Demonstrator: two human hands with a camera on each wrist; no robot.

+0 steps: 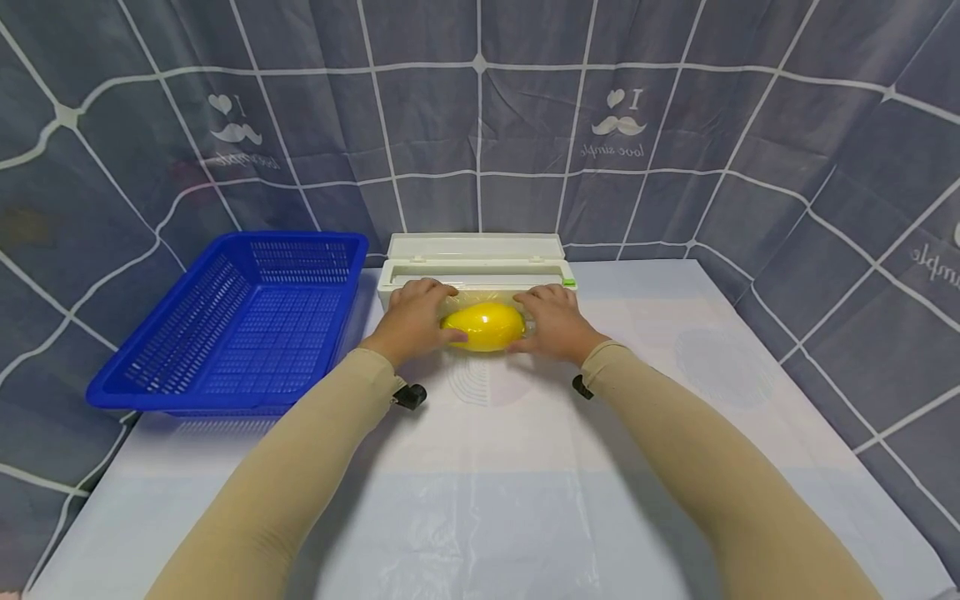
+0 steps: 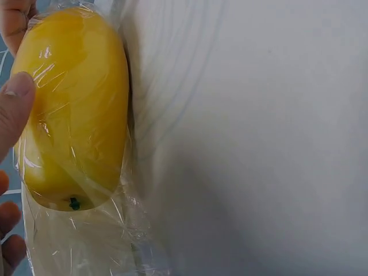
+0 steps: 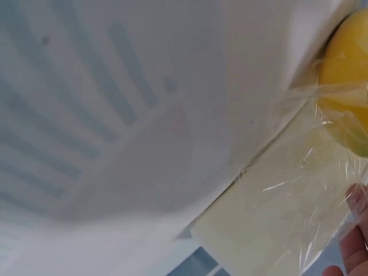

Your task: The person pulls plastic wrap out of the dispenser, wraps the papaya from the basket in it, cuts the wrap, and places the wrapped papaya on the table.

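A glossy yellow fruit, mango-like, lies on its side between both hands, with clear plastic wrap over it. A small green stem shows at its near end in the left wrist view. My left hand holds the fruit's left end, thumb pressed on its side and fingers behind. At the other end, my right hand grips the wrap beside the fruit; its fingertips show at the film's edge. Directly behind stands a white plastic wrap dispenser, lid raised, film draped down its front.
A blue plastic basket stands left of the dispenser on the white-covered table. Grey checked curtain hangs along the back and sides. A small green piece sits at the dispenser's right end.
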